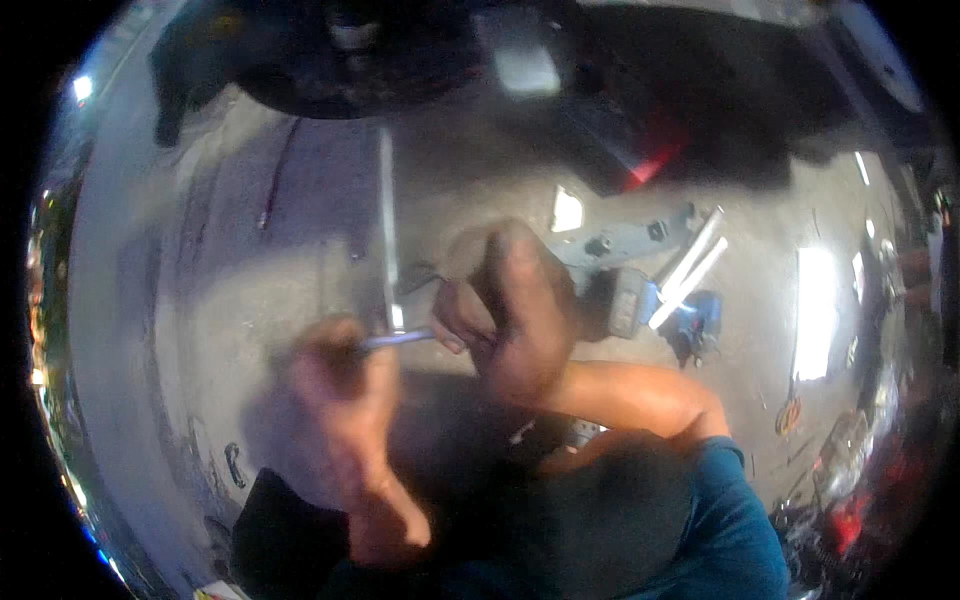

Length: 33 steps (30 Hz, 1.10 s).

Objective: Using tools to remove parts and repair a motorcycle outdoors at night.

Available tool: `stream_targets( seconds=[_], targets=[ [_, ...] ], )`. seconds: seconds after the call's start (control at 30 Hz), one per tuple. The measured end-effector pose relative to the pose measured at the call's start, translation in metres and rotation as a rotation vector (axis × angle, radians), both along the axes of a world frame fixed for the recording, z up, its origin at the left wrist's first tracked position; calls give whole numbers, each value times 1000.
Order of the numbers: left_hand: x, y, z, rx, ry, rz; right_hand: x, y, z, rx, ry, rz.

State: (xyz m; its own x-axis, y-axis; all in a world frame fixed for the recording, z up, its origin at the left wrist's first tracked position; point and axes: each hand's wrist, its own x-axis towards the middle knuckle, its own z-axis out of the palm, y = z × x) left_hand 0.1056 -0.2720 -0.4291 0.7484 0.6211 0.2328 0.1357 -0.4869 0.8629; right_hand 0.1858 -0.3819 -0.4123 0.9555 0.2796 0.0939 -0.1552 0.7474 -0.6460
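Observation:
A thin, shiny metal rod (402, 339) stretches level between my two hands, in front of my body. My left hand (345, 385) is blurred, with its fingers curled round the rod's left end. At the other end, the fingers of my right hand (520, 315) are bent closed on the rod, thumb uppermost. Whatever lies inside each fist is hidden, and I cannot tell what kind of tool the rod belongs to. Just beyond the rod, a long pale strip (388, 220) runs away across the floor.
Right of my right hand lie a blue tool (695, 318), a grey boxy thing (628, 300), two bright white bars (690, 270) and a long grey part (640, 235). A dark, bulky shape (340, 60) hangs along the far side, with a red glowing patch (655, 165).

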Motion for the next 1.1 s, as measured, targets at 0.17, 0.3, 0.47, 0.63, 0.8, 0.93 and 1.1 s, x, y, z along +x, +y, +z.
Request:
stream_targets(
  seconds=[0.17,0.3,0.47,0.63,0.8,0.93,1.1],
  targets=[
    [20,-25,-51,-1356,-179,-30,9,46,8,-830,-1015,440],
    [20,-27,-66,-1517,-209,-47,5,74,10,-992,-1119,524],
    [21,-31,-80,-1663,-261,-63,3,73,-2,-875,-1141,413],
    [20,-32,-101,-1725,-237,-25,-2,126,-34,-1265,-1639,866],
    [34,-40,-39,-1921,-463,-18,73,39,-11,-1342,-1174,-146],
    [36,-22,-32,-2074,-665,-293,95,36,-10,-1173,-24,634],
    [33,-29,-4,-1728,-403,189,84,58,-34,-906,39,514]
  ],
)
